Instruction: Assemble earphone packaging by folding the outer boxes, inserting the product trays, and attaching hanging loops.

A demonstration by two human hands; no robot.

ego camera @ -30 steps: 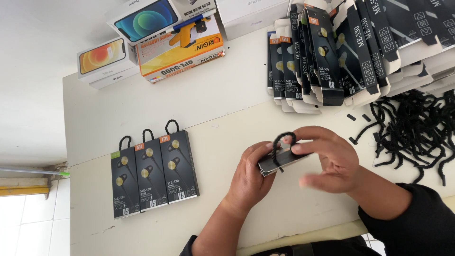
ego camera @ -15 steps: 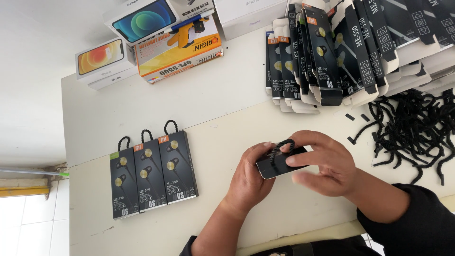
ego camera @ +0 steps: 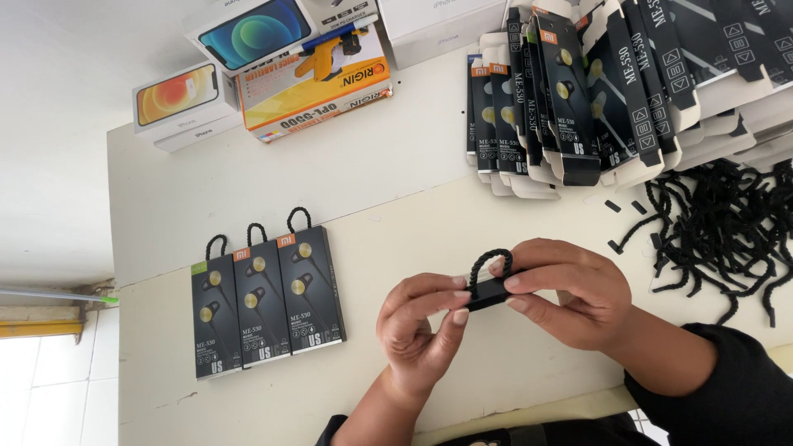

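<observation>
A slim black earphone box (ego camera: 489, 291) with a black cord loop on its top end is held edge-on between both hands above the white table (ego camera: 396, 165). My left hand (ego camera: 421, 326) pinches its near end with thumb and fingers. My right hand (ego camera: 570, 293) grips the far end, fingers by the loop. Three finished black boxes with cord loops (ego camera: 266, 301) lie side by side to the left of my hands.
A heap of flat, unfolded black and white cartons (ego camera: 611, 91) lies at the back right. A pile of loose black cords (ego camera: 719, 231) is at the right. Phone boxes (ego camera: 178, 103) and an orange box (ego camera: 318, 83) sit at the back left.
The box has turned in my hands from showing its broad face to lying edge-on. Both hands stayed over the same spot of the table.
</observation>
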